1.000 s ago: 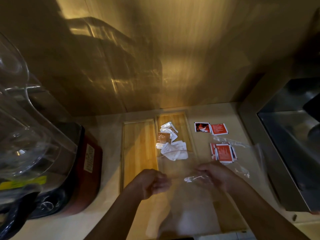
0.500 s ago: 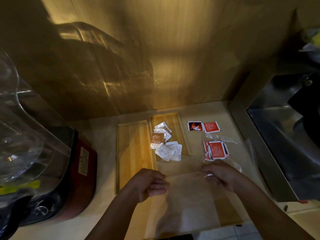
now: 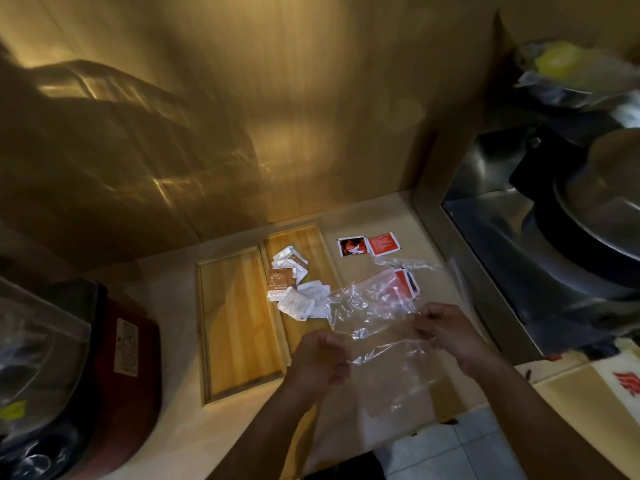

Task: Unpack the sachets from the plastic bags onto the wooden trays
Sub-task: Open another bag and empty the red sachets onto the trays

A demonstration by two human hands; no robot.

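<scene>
Both forearms reach in from 6 o'clock. The left hand [image 3: 320, 358] and right hand [image 3: 446, 329] are level, fingers curled shut, each pinching a clear plastic bag [image 3: 377, 317].

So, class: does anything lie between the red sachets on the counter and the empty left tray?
Yes. The right tray with its white sachets lies between the red sachets and the left tray; the held bag overhangs some.

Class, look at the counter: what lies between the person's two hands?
In the head view, a clear crumpled plastic bag stretches between the left hand and the right hand, each gripping one edge.
</scene>
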